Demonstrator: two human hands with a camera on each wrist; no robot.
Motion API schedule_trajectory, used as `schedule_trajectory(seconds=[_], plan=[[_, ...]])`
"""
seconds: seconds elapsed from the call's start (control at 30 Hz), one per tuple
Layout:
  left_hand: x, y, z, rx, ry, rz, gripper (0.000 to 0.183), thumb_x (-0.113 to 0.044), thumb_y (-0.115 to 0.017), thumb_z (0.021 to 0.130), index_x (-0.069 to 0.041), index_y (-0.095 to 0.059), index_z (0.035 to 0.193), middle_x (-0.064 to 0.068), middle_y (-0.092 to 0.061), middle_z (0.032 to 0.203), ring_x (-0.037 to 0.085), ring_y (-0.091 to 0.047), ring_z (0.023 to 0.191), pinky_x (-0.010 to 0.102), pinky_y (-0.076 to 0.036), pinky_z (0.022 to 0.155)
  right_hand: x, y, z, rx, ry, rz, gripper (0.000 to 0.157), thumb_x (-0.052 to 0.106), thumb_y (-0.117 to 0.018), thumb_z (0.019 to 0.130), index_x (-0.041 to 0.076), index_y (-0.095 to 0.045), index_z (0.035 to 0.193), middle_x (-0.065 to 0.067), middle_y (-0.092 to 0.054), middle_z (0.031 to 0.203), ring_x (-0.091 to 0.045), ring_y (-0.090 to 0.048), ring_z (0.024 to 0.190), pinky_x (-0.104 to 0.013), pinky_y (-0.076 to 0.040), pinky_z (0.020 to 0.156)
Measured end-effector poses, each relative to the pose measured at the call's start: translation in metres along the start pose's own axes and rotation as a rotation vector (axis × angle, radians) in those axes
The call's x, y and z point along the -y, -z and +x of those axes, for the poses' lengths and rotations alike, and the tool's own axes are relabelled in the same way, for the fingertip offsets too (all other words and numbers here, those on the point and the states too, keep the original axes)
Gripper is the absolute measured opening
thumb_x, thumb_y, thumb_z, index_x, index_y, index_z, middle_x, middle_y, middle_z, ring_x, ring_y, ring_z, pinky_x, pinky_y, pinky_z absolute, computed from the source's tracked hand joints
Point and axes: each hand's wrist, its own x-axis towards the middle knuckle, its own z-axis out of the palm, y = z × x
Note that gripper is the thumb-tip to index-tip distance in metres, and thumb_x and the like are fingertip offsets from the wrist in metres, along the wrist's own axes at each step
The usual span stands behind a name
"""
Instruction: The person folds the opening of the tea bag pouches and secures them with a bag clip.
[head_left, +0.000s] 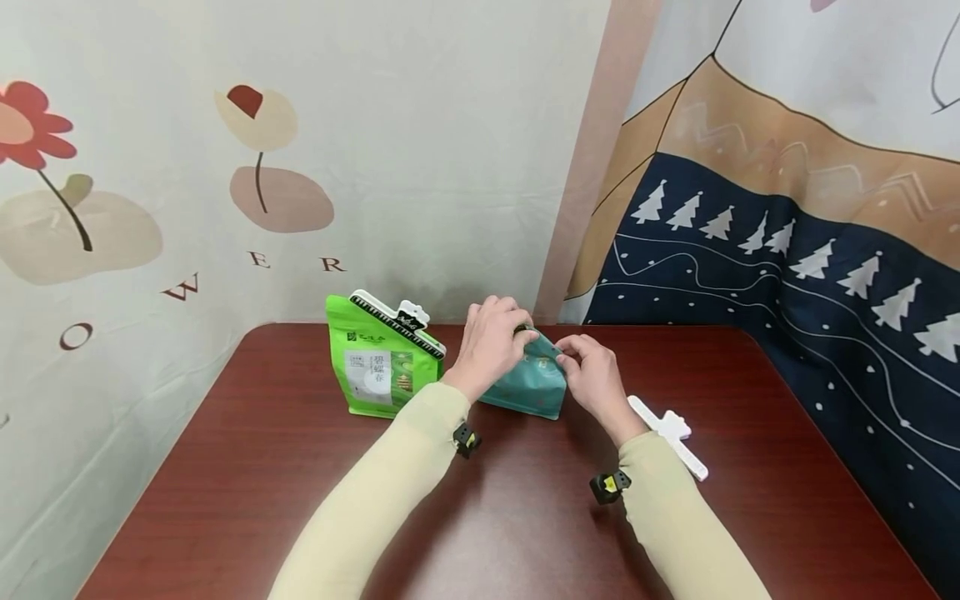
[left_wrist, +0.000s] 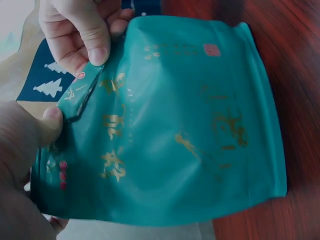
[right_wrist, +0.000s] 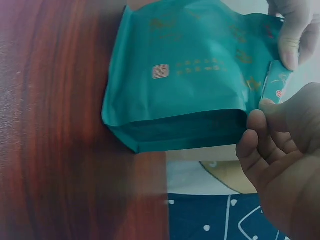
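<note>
On the table's (head_left: 525,517) far part, right of the green bag (head_left: 382,371): teal bag (head_left: 528,387) | my left hand (head_left: 491,342) and right hand (head_left: 596,375) both pinch its folded top flap | best I hold the crease straight, thumbs pressing evenly | both bags' contents hidden; long clip (head_left: 397,323) spans the green one's top

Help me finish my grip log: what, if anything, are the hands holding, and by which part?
The teal bag: the left hand and the right hand both grip it along its folded-over top.
</note>
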Motion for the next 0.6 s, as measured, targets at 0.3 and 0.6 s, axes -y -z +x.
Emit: schedule_trajectory(seconds=[0.3,0.6], plan=[[0.003,-0.003,-0.009,-0.041,0.064,-0.104,0.028,-0.041,-0.070,0.088,-0.016,-0.068,0.098,0.005,-0.051,0.103,0.023,-0.047,0.089,0.034,-0.045,0.076,-0.002,-0.003,-0.003,-0.054,0.009,0.008,0.011,0.000,-0.068,0.087,0.005,-0.070,0.096,-0.009,-0.066,0.089,-0.024,-0.063,0.079,-0.038,-0.050,0.071],[0.003,-0.006,-0.012,-0.034,0.143,-0.248,0.030,-0.039,-0.074,0.085,-0.014,-0.065,0.099,0.005,-0.051,0.101,0.020,-0.056,0.086,0.032,-0.051,0.077,0.000,-0.002,-0.002,-0.067,0.013,0.019,0.010,0.002,-0.068,0.088,0.005,-0.071,0.097,-0.009,-0.067,0.090,-0.022,-0.064,0.080,-0.036,-0.051,0.071]])
